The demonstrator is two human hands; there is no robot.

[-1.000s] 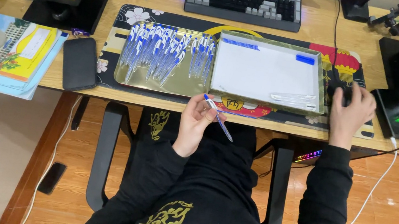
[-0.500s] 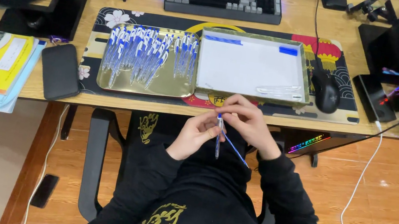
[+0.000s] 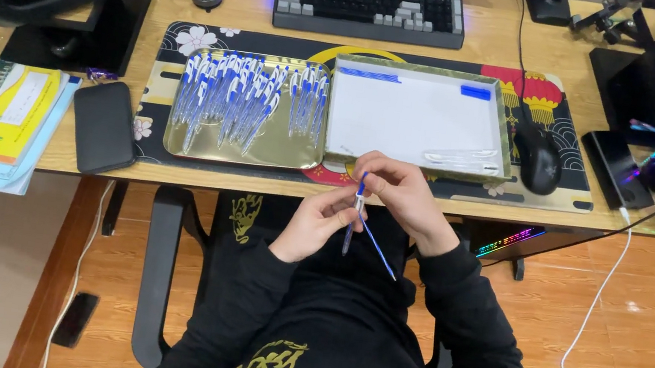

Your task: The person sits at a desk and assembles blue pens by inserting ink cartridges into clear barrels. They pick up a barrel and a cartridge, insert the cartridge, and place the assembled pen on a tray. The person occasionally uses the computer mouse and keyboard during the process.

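Both hands [image 3: 367, 207] pinching pen [image 3: 353, 218] (now upright), refill [image 3: 378, 248] trailing

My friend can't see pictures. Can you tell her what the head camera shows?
A seated person's left hand and right hand hold a blue and white pen together below the desk edge. On the desk, a gold tray holds many matching pens beside a nearly empty white tray.

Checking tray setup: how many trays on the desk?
2. Left tray holds a heap of blue-white pens; right tray, touching it, is nearly empty. Both hands work above their front edge.
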